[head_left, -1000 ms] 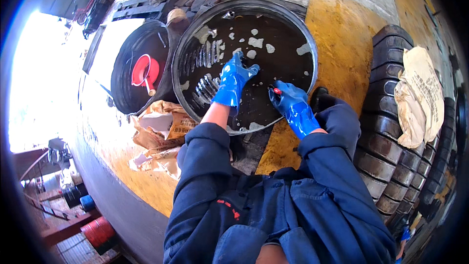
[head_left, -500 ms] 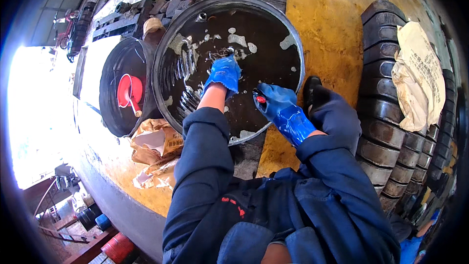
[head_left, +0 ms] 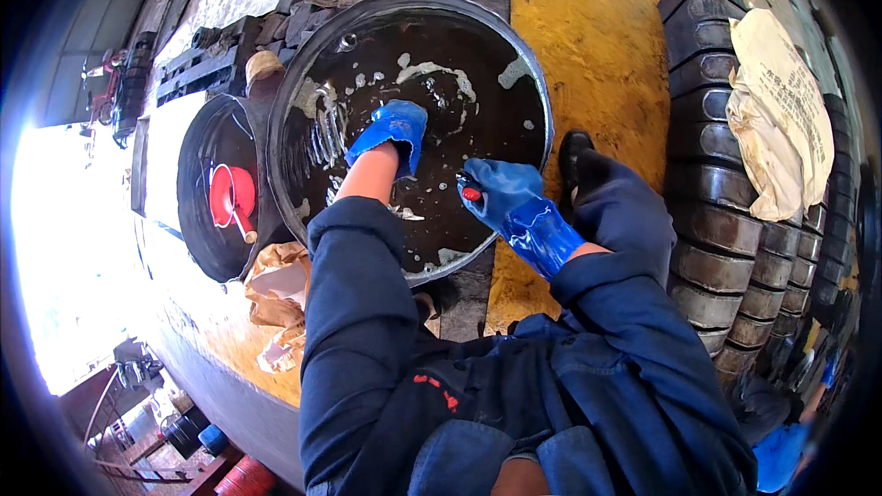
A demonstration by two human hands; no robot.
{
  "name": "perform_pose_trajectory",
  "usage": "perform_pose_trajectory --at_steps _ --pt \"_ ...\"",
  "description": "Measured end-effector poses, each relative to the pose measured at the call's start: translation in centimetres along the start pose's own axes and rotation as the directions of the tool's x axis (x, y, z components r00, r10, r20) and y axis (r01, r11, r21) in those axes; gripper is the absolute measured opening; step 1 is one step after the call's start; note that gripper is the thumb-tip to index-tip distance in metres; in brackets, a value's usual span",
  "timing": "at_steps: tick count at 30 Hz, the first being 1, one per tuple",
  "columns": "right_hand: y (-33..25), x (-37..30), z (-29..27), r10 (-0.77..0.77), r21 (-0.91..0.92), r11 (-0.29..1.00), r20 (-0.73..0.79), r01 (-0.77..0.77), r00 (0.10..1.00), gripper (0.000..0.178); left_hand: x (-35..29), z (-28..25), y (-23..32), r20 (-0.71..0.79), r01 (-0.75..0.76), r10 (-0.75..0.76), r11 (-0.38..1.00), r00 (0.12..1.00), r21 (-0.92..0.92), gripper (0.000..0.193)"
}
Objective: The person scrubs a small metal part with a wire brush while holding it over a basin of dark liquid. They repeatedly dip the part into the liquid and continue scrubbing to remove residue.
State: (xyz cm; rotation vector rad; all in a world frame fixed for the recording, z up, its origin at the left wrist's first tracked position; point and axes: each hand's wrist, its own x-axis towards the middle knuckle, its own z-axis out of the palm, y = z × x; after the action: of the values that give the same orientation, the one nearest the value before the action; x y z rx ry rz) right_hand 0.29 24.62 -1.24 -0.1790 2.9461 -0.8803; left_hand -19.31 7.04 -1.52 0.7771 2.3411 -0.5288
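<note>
A large round tub [head_left: 548, 119] of dark liquid with patches of pale foam stands in front of me. My left hand [head_left: 390, 133], in a blue rubber glove, reaches down at the liquid near the tub's middle. Its fingers are turned away and hidden, so I cannot see what they hold. At the tub's near right edge, my right hand [head_left: 503, 188], also blue-gloved, is closed around a small handle with a red end [head_left: 471, 194] and a black part. The rest of that tool is hidden by the glove. A ring-shaped metal piece [head_left: 347, 42] shows near the far rim.
Left of the tub, a smaller black tub [head_left: 197, 243] holds a red dipper [head_left: 220, 197]. Crumpled brown paper [head_left: 276, 294] lies nearby. Rows of dark metal blocks [head_left: 707, 248] stand at right, with a pale sack [head_left: 781, 119] on top. Another person's blue-clad arm [head_left: 781, 450] shows lower right.
The view has shifted, moving the scene leftward. My left hand has moved slightly left in the tub, and the foam beyond it has drawn into a curved streak. My right hand keeps its grip.
</note>
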Motion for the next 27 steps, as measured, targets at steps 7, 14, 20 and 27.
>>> perform_pose_trajectory --at_steps 7,14,20,27 --pt "0.1 0.1 -0.3 0.014 -0.017 1.0 -0.017 -0.014 1.0 0.031 3.0 2.1 0.0 0.012 0.104 -0.104 0.995 0.995 -0.001 0.035" --pt "0.2 0.1 -0.4 -0.011 0.031 0.999 -0.012 0.012 1.0 0.022 1.4 2.2 0.1 0.081 -0.062 0.031 0.91 0.996 0.41 0.038" --pt "0.5 0.0 0.1 0.005 0.048 0.999 -0.031 -0.003 0.999 0.028 3.6 2.9 -1.8 0.039 0.042 -0.047 0.991 0.998 0.126 0.027" --pt "0.2 -0.1 -0.1 0.009 0.008 1.0 -0.023 -0.009 1.0 0.032 2.7 2.1 -0.9 0.119 -0.003 -0.031 0.962 0.992 0.272 0.032"
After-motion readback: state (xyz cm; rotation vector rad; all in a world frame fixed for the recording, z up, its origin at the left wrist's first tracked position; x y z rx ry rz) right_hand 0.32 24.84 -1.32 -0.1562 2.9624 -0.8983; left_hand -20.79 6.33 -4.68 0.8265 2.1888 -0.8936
